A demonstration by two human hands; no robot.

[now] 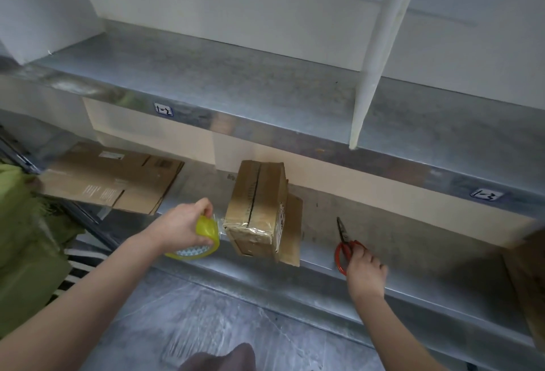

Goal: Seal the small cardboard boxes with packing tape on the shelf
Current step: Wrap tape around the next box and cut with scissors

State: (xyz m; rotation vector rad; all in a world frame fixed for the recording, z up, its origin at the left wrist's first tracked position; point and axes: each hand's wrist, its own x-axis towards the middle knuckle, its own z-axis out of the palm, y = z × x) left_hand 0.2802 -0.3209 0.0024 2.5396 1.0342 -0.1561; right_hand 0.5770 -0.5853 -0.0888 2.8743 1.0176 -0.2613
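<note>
Head view shows the sealing partly done: the small cardboard box (258,208) on the shelf (413,241) has glossy packing tape wrapped over its near end, and a strip of tape (219,224) runs from that end to the yellow tape roll (203,238). The strip is not yet cut, so I judge cutting and pressing it down are what remain for this box. The long seam on top looks untaped.

The left hand (180,223) grips the roll from above, fingers curled over its rim, with the box just beyond its fingertips to the right. The right hand (365,270) is well to the box's other side, on the red handles of the scissors (345,244). It is blurred, so I cannot tell whether it has a grip. Flattened cardboard (112,182) lies beyond the left hand.
</note>
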